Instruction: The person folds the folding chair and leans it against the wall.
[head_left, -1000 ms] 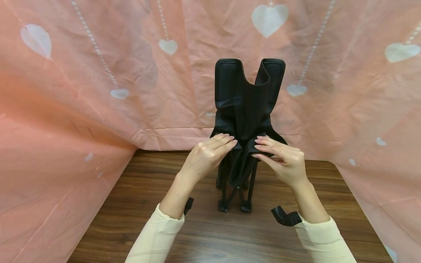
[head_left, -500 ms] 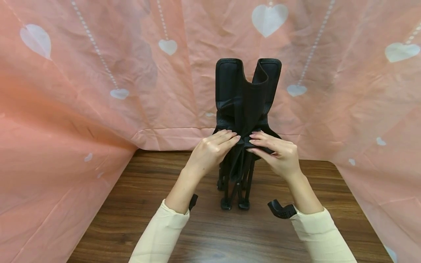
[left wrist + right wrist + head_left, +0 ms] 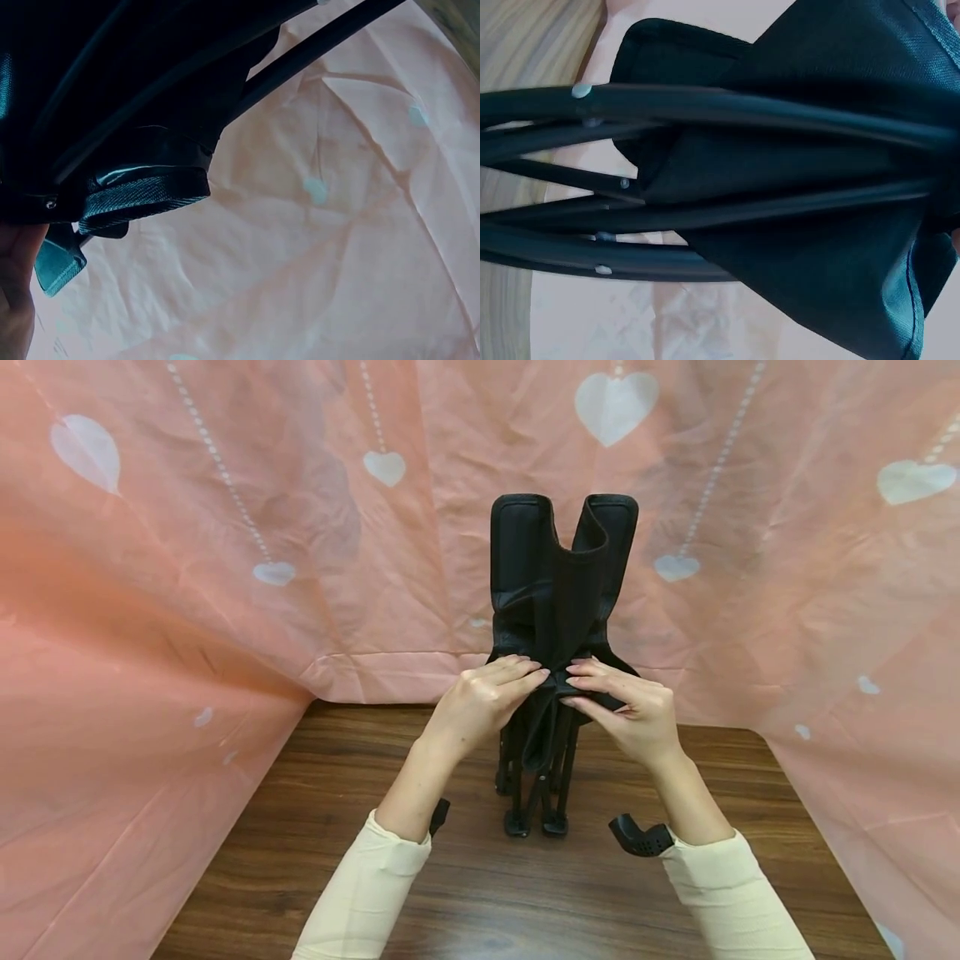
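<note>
A small black folding chair (image 3: 581, 597) stands upright and mostly folded on the table, its cloth back parted into two upright flaps. My left hand (image 3: 478, 700) grips the left front corner of the seat. Opposite it, my right hand (image 3: 636, 710) holds the right front corner, thumb below and fingers on top. Between both hands the seat cloth sags in a fold. Crossed legs (image 3: 567, 777) stand close together underneath. The left wrist view has dark webbing (image 3: 146, 199) beside the hand; the right wrist view has riveted tubes (image 3: 780, 112) against the cloth.
The brown wood-grain table (image 3: 487, 902) lies under the chair. A pink curtain (image 3: 420, 568) with white hearts hangs close behind and along both sides. Black curved brackets, such as the right one (image 3: 641, 837), sit at the wrists.
Both hands have moved toward each other, bringing the seat corners together. The chair's back flaps and legs have drawn closer, mostly in the first half second; little has moved since.
</note>
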Available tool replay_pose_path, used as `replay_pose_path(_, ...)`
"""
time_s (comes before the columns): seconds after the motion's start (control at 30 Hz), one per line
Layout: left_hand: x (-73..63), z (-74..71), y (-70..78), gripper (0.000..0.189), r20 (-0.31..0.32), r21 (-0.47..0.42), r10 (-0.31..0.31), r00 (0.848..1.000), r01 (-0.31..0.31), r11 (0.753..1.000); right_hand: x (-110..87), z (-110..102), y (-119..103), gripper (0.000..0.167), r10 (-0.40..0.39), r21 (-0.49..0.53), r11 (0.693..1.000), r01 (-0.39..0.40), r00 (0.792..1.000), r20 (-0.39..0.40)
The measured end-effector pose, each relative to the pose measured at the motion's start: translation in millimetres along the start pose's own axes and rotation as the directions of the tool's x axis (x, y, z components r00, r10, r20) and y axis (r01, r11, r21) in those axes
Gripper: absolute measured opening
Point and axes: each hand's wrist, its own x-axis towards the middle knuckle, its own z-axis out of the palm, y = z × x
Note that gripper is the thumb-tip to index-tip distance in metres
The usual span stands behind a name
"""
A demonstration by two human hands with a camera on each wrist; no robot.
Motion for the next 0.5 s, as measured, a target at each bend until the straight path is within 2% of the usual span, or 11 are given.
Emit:
replay_pose_path(0.13,-1.5,0.7,1.9,0.024,-0.036,-0.120,-0.052,0.998,0.047,0.992,-0.2,-3.0,-1.6,0.024,0.002,-0.027,1.000,-0.001,1.000,0.014)
replay_pose_path(0.3,-6.4,3.2,2.4,0.024,-0.066,-0.214,-0.103,0.992,0.087,0.973,-3.4,-2.8,-3.3,0.025,0.024,-0.026,0.999,-0.024,1.000,-0.002)
replay_pose_path(0.4,-9.7,5.2,1.5,0.024,-0.091,-0.247,-0.111,0.990,0.085,0.965,-5.6,-1.9,-4.4,0.028,0.056,-0.040,0.998,-0.056,0.998,0.003)
replay_pose_path(0.5,-12.2,7.7,0.8,0.024,-0.124,-0.294,-0.097,0.987,0.057,0.954,-8.3,-1.4,-6.0,0.038,0.081,-0.062,0.995,-0.080,0.997,0.014)
